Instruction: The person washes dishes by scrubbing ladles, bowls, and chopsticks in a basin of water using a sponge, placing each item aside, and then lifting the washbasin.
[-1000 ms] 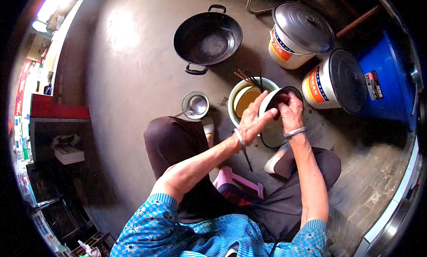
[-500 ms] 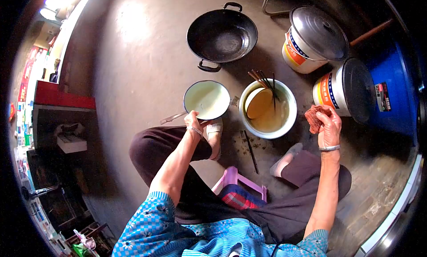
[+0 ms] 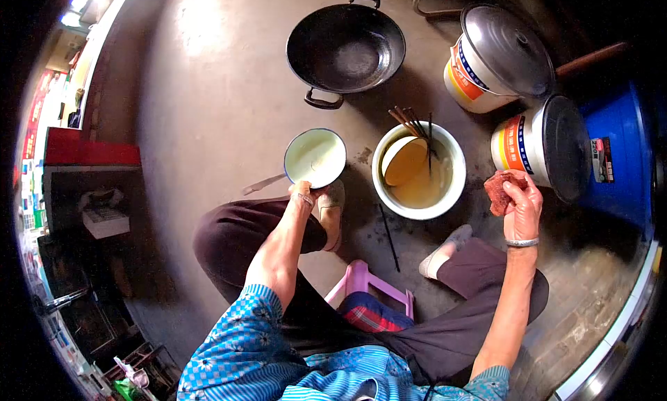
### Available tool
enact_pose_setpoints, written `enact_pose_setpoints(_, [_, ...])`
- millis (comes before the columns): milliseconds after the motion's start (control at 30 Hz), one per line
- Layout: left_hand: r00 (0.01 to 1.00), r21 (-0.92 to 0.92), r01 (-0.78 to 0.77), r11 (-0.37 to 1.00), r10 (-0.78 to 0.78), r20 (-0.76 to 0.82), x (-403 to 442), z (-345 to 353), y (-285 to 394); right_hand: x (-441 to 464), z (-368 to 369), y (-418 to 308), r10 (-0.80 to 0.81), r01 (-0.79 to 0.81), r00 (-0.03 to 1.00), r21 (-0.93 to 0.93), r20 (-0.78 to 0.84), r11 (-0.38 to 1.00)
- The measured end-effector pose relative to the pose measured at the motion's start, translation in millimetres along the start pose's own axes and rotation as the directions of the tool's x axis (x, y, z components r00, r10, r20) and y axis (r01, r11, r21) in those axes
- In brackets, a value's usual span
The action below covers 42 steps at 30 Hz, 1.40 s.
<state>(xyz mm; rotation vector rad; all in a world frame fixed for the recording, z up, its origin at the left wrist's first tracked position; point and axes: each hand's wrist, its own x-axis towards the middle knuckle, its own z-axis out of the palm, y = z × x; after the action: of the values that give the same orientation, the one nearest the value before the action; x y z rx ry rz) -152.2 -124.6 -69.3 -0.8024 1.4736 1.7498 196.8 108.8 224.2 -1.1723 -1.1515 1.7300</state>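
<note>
My left hand (image 3: 303, 192) grips the near rim of a pale enamel bowl (image 3: 315, 158) with a dark edge, which is tilted. A little cloudy liquid seems to lie inside it. A flat-handled utensil (image 3: 264, 184) sticks out to the bowl's left; its far end is hidden. My right hand (image 3: 522, 210) is closed around a reddish-brown scrubbing cloth (image 3: 501, 193), held up to the right of a white basin (image 3: 455, 193). In that basin's murky water rest a tilted bowl (image 3: 406, 163) and several chopsticks (image 3: 415, 127).
A black wok (image 3: 347, 50) sits on the floor ahead. Two lidded white buckets (image 3: 469, 78) (image 3: 511, 144) and a blue tub (image 3: 622, 158) stand at the right. A dark stick (image 3: 389, 238) lies before a pink stool (image 3: 375, 283) between my legs.
The enamel bowl has tilted more and shifted slightly left in my left hand. My right hand, still holding the cloth, has moved slightly right and down.
</note>
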Motion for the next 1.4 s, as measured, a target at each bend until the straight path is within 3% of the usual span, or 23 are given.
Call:
enact_pose_setpoints(200, [1.000, -0.034, 0.017, 0.999, -0.018, -0.014, 15, -5, -7, 1, -7, 3, -0.008, 0.008, 1.000, 0.015, 0.017, 1.000])
enact_pose_setpoints(233, [0.996, -0.008, 0.057, 0.998, -0.057, -0.061, 13, -1, -4, 0, -7, 1, 0.007, -0.007, 1.000, 0.025, 0.015, 1.000])
enact_pose_setpoints(300, [0.993, -0.095, 0.116, 0.989, -0.117, -0.004, 29, -11, -11, -2, -6, -2, 0.018, -0.018, 1.000, 0.024, 0.012, 1.000])
enact_pose_setpoints(333, [0.972, -0.011, 0.236, 0.972, -0.236, -0.006, 30, -14, -7, -3, -2, -4, -0.023, 0.023, 1.000, 0.028, -0.003, 0.999])
enact_pose_setpoints(367, [0.962, 0.023, 0.258, 0.966, -0.259, 0.088, 36, -28, -15, -4, 0, -5, -0.062, 0.062, 0.998, 0.032, -0.016, 0.998])
enact_pose_setpoints(433, [0.951, -0.071, 0.310, 0.948, -0.310, 0.010, 16, -26, -25, -2, -3, -1, -0.079, 0.081, 0.996, 0.050, -0.044, 0.995])
enact_pose_setpoints(467, [0.949, 0.111, 0.300, 0.948, -0.284, -0.139, 5, -22, -27, -2, -3, -2, -0.065, 0.066, 0.997, 0.048, -0.041, 0.997])
enact_pose_setpoints(500, [0.915, 0.043, 0.369, 0.929, -0.354, -0.195, -5, -19, -33, -3, -4, -3, -0.048, 0.049, 0.998, 0.046, -0.040, 0.998])
enact_pose_setpoints(567, [0.864, 0.063, 0.490, 0.869, -0.474, -0.170, -21, -11, -44, -2, -12, -2, -0.005, 0.005, 1.000, 0.048, -0.005, 0.999])
enact_pose_setpoints(600, [0.935, 0.199, 0.349, 0.916, -0.327, -0.135, -37, 0, -56, -1, -14, 0, -0.016, 0.017, 1.000, 0.054, -0.007, 0.998])
enact_pose_setpoints(700, [0.916, 0.442, 0.343, 0.829, -0.400, 0.040, -70, 31, -62, 2, -22, 6, -0.049, 0.048, 0.999, 0.074, 0.012, 0.996])
enact_pose_setpoints(733, [0.939, 0.574, 0.197, 0.795, -0.321, 0.122, -92, 42, -61, 3, -23, 8, -0.060, 0.059, 0.998, 0.077, 0.003, 0.995])
enact_pose_setpoints(767, [0.958, 0.705, -0.072, 0.706, -0.148, 0.247, -112, 51, -65, 3, -25, 10, -0.067, 0.067, 0.998, 0.081, -0.007, 0.994])
enact_pose_setpoints(833, [0.868, 0.812, -0.445, 0.377, -0.041, 0.494, -124, 55, -71, 2, -29, 6, -0.008, 0.008, 1.000, 0.046, -0.014, 0.999])
enact_pose_setpoints(900, [0.751, 0.748, -0.660, 0.070, 0.096, 0.653, -124, 52, -92, 1, -30, 6, -0.033, 0.033, 0.999, 0.060, -0.005, 0.998])
enact_pose_setpoints(967, [0.798, 0.796, -0.596, -0.106, 0.035, 0.602, -136, 46, -104, -2, -30, 4, -0.002, 0.003, 1.000, 0.067, -0.009, 0.998])
enact_pose_setpoints(1033, [0.919, 0.918, -0.392, -0.060, -0.058, 0.389, -145, 41, -117, -6, -27, -4, 0.003, -0.003, 1.000, 0.028, 0.006, 1.000])
enact_pose_setpoints(1067, [0.900, 0.881, -0.424, -0.213, 0.010, 0.435, -128, 27, -140, -9, -23, -6, -0.024, 0.025, 1.000, 0.052, -0.013, 0.998])
enact_pose_setpoints(1100, [0.940, 0.925, -0.340, -0.172, -0.066, 0.334, -117, 21, -155, -12, -24, -11, -0.005, 0.006, 1.000, 0.030, -0.019, 1.000])
enact_pose_setpoints(1167, [0.953, 0.946, -0.303, -0.118, -0.064, 0.297, -105, 9, -181, -16, -25, -20, 0.007, -0.007, 1.000, -0.001, -0.026, 1.000])
enact_pose_setpoints(1367, [0.952, 0.915, -0.286, -0.285, 0.026, 0.305, -113, 26, -199, -12, -33, -27, 0.036, -0.037, 0.992, -0.006, -0.121, 0.999])
enact_pose_setpoints(1400, [0.949, 0.926, -0.298, -0.232, 0.031, 0.313, -107, 26, -202, -10, -33, -30, 0.049, -0.047, 0.990, 0.020, -0.129, 0.999])
